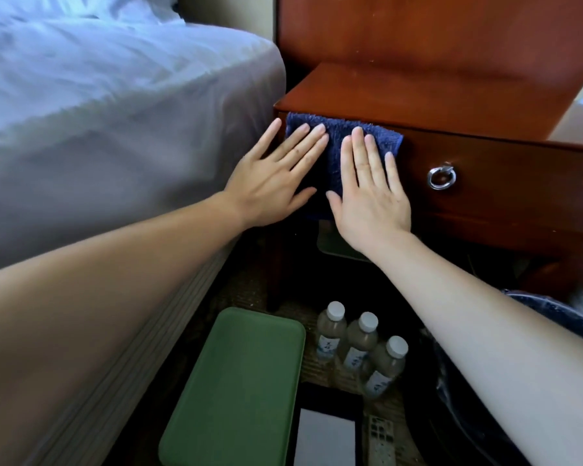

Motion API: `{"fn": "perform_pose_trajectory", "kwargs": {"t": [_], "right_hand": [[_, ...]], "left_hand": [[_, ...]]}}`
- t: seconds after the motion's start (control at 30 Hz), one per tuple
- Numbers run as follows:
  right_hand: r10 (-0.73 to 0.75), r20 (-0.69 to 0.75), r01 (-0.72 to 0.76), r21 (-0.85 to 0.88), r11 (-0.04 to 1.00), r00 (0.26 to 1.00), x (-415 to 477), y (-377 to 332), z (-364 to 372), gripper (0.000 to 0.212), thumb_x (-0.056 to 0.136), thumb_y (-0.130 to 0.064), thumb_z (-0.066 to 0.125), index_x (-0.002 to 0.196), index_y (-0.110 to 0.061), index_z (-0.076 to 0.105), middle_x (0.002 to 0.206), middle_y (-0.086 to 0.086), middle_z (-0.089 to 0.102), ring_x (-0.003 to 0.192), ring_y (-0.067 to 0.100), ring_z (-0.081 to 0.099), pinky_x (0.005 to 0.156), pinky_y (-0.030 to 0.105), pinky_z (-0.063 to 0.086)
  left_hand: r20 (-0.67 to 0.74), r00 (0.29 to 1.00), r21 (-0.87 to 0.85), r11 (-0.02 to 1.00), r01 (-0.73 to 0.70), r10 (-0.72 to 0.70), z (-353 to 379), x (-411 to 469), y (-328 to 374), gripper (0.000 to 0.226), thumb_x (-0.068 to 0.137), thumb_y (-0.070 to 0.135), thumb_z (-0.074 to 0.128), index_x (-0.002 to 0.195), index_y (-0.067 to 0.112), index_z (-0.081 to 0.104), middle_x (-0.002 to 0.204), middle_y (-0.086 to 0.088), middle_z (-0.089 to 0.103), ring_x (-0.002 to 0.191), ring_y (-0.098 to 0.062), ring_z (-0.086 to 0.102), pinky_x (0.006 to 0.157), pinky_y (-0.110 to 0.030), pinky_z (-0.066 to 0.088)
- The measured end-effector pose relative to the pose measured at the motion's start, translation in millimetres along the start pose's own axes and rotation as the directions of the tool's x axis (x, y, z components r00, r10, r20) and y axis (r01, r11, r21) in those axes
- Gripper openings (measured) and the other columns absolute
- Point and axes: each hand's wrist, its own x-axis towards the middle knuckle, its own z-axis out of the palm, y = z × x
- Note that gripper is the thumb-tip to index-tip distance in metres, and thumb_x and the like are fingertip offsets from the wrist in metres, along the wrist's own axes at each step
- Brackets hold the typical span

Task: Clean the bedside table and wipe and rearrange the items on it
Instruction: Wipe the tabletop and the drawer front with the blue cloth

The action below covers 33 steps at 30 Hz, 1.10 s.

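Fingers (367,153) of both hands are straight & slightly spread, flat on the blue cloth (334,146); none curled, no pinch. L hand (276,186) covers the cloth's 9 o'clock side, R hand (372,196) its 3 o'clock side, thumbs near each other but apart. L little finger lies past the cloth's 9 o'clock edge, by the table corner. Cloth is pressed vs the drawer front (502,190) of the bedside table (418,95), at the front's 9 o'clock end, top edge just under the tabletop lip. Ring pull (441,178) hangs at 3 o'clock of R hand, apart from it. Table sits at 1 o'clock in view. Bed (115,112) w/ white sheet fills 9–11 o'clock, just beside the table.

Floor, 6 o'clock: green tray (236,388), shallow, rounded corners, lying flat by the bed base; only its plain green btm shows inside. At 3 o'clock of the tray, three bottles (359,344) stand upright in a tight diagonal row, white caps on, each w/ pale cloudy liquid up near the neck. At 6 o'clock of the bottles: dark pad (330,396) w/ a white sheet (327,435) on it, & a remote (381,438) just beside. Bin (552,312) w/ plastic liner at 4 o'clock, mostly behind R forearm; contents: can't tell.
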Motion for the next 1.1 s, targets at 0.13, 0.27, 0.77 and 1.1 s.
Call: {"fn": "perform_pose_trajectory", "kwargs": {"t": [0.13, 0.27, 0.77, 1.1], "right_hand": [[0.002, -0.01, -0.002, -0.008, 1.0, 1.0, 2, 4, -4, 0.076, 0.101, -0.046, 0.031, 0.154, -0.01, -0.01, 0.163, 0.005, -0.011, 0.151, 0.017, -0.009, 0.122, 0.038, -0.002], [-0.024, -0.013, 0.024, -0.008, 1.0, 1.0, 8, 14, -10, 0.075, 0.102, -0.047, 0.03, 0.155, -0.011, -0.009, 0.164, 0.004, -0.011, 0.151, 0.016, -0.008, 0.123, 0.038, 0.001], [0.043, 0.437, -0.095, 0.097, 0.991, 0.898, 85, 64, -65, 0.068, 0.103, -0.05, 0.005, 0.156, -0.008, 0.005, 0.165, 0.004, 0.004, 0.151, 0.016, 0.001, 0.122, 0.044, -0.002], [0.14, 0.572, -0.209, 0.057, 0.976, 0.809, 74, 191, -65, 0.06, 0.105, -0.043, 0.005, 0.157, -0.013, 0.0, 0.165, 0.001, -0.003, 0.151, 0.014, -0.003, 0.122, 0.045, -0.001]], "left_hand": [[0.009, 1.0, -0.029, 0.999, -0.021, 0.021, -8, 5, -6, 0.069, 0.097, 0.043, 0.035, 0.156, 0.009, 0.019, 0.162, -0.007, 0.02, 0.149, -0.02, 0.021, 0.122, -0.048, 0.011], [0.019, 1.0, -0.071, 0.997, -0.005, 0.007, -14, 12, -5, 0.07, 0.096, 0.041, 0.035, 0.155, 0.008, 0.02, 0.162, -0.008, 0.02, 0.149, -0.021, 0.021, 0.122, -0.048, 0.013], [0.536, 0.834, -0.473, 0.865, 0.17, 0.129, -58, 111, -22, 0.09, 0.094, 0.055, 0.049, 0.157, 0.011, 0.002, 0.165, -0.007, 0.004, 0.151, -0.016, 0.005, 0.122, -0.028, 0.003], [0.63, 0.648, -0.658, 0.738, 0.152, 0.429, -60, 222, 38, 0.098, 0.089, 0.072, 0.037, 0.156, 0.022, -0.013, 0.163, 0.008, -0.017, 0.15, -0.012, -0.009, 0.119, -0.03, 0.001]]}}
